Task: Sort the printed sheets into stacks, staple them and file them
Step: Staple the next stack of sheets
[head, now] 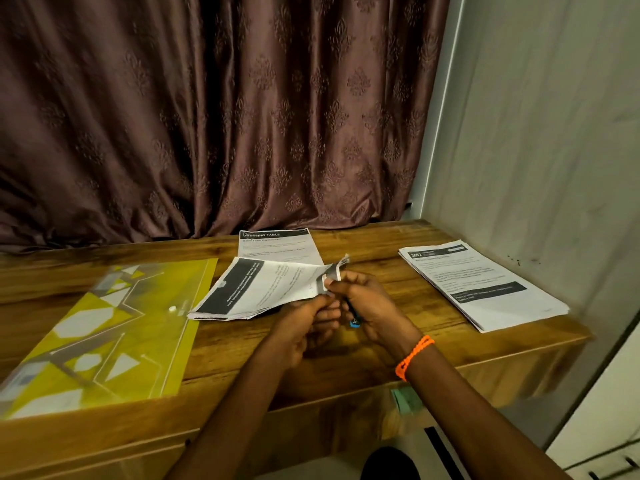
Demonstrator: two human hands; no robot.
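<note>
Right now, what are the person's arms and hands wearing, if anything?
Both forearms are bare, with no sleeves in view. The right wrist carries an orange braided band. The left hand and right hand wear no gloves, and no rings are visible.

Bare forearms; an orange, seemingly braided wristband (pixel 414 357) circles the right wrist.
</note>
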